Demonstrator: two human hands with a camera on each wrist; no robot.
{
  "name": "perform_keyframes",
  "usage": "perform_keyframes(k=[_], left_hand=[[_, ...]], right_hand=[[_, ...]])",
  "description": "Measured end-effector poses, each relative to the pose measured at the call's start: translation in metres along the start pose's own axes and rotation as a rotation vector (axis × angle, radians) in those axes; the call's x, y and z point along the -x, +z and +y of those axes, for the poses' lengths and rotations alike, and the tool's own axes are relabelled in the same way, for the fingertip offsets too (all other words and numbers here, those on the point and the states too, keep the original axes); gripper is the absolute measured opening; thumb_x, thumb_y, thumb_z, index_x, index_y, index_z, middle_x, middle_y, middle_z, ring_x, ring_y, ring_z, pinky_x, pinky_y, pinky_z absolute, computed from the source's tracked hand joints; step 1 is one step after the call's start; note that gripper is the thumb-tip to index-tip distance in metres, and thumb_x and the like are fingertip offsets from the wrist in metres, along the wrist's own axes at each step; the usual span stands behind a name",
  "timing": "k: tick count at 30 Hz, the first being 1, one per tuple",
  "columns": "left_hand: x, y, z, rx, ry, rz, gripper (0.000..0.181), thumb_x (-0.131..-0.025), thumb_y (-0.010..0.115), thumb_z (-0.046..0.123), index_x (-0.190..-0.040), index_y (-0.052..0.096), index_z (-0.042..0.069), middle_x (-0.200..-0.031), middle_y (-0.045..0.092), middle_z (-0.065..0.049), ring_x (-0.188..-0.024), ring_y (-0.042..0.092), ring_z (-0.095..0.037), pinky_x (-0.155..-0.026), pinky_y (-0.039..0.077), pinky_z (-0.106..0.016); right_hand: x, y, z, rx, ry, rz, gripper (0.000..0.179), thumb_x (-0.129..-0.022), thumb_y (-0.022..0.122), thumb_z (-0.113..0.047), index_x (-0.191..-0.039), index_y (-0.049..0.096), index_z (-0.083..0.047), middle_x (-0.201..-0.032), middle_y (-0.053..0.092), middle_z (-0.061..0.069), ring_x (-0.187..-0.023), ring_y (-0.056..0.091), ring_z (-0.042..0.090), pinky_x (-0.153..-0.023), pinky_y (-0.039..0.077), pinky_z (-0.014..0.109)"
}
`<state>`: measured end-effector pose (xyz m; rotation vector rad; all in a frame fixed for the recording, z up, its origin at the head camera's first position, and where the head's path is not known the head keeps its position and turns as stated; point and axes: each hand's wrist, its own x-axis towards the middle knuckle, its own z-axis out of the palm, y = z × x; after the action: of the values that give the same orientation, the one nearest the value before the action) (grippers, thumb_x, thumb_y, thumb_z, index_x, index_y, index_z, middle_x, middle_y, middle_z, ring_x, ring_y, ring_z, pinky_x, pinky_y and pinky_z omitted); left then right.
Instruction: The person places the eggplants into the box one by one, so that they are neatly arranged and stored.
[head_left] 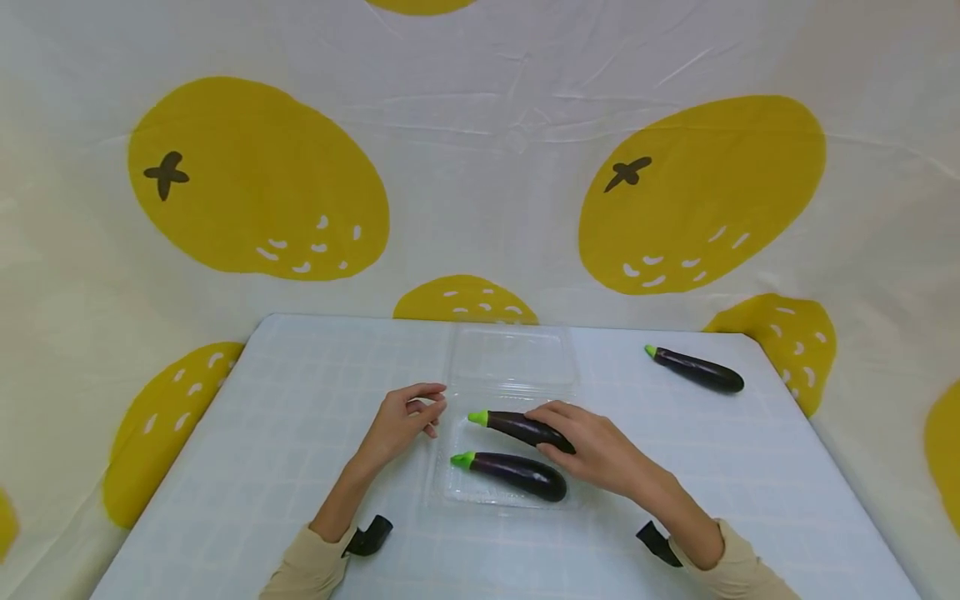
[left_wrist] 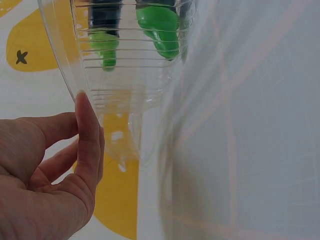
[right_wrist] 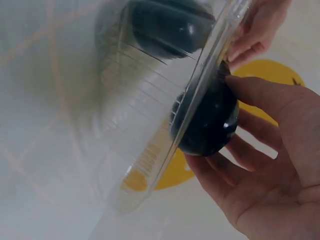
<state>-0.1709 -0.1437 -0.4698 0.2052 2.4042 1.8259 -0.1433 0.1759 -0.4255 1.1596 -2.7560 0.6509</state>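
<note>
A clear plastic clamshell container lies with its lid folded back, away from the person. One dark purple eggplant with a green stem lies in its near part. My right hand grips a second eggplant by its thick end, over the container's far half. In the right wrist view, the thumb and fingers curl round that eggplant at the rim. Beside the container's left edge is my left hand, fingers loosely bent and holding nothing. One fingertip is right at the rim in the left wrist view.
A third eggplant lies at the table's far right. Pale checked cloth covers the table. Behind it hangs a white sheet printed with large yellow fruit. Dark straps sit at both wrists.
</note>
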Motion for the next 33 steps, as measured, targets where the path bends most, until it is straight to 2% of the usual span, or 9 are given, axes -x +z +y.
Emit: perform_keyframes(k=[15, 26, 33], left_hand=[[-0.001, 0.002, 0.000, 0.017, 0.030, 0.002, 0.037, -0.098, 0.071, 0.009, -0.131, 0.064, -0.008, -0.112, 0.068, -0.018, -0.065, 0.066, -0.023, -0.064, 0.058, -0.025], [0.001, 0.002, 0.002, -0.002, 0.012, 0.023, 0.037, -0.098, 0.070, 0.007, -0.132, 0.063, -0.009, -0.114, 0.068, -0.019, -0.065, 0.066, -0.025, -0.065, 0.057, -0.023], [0.001, 0.001, -0.001, 0.001, 0.011, 0.014, 0.038, -0.098, 0.070, 0.007, -0.132, 0.063, -0.008, -0.114, 0.068, -0.018, -0.064, 0.067, -0.024, -0.066, 0.056, -0.023]], right_hand=[[0.002, 0.019, 0.004, -0.064, 0.009, -0.078, 0.040, -0.096, 0.074, -0.014, -0.134, 0.064, -0.008, -0.129, 0.065, 0.006, -0.108, 0.067, 0.019, -0.088, 0.059, 0.038], [0.002, 0.024, 0.005, -0.125, -0.008, -0.127, 0.038, -0.099, 0.070, -0.013, -0.136, 0.062, -0.006, -0.131, 0.064, 0.005, -0.113, 0.065, 0.018, -0.094, 0.056, 0.038], [0.002, 0.026, 0.009, -0.170, 0.014, -0.178, 0.037, -0.102, 0.066, -0.015, -0.138, 0.060, -0.007, -0.131, 0.063, 0.003, -0.111, 0.062, 0.015, -0.095, 0.055, 0.037]])
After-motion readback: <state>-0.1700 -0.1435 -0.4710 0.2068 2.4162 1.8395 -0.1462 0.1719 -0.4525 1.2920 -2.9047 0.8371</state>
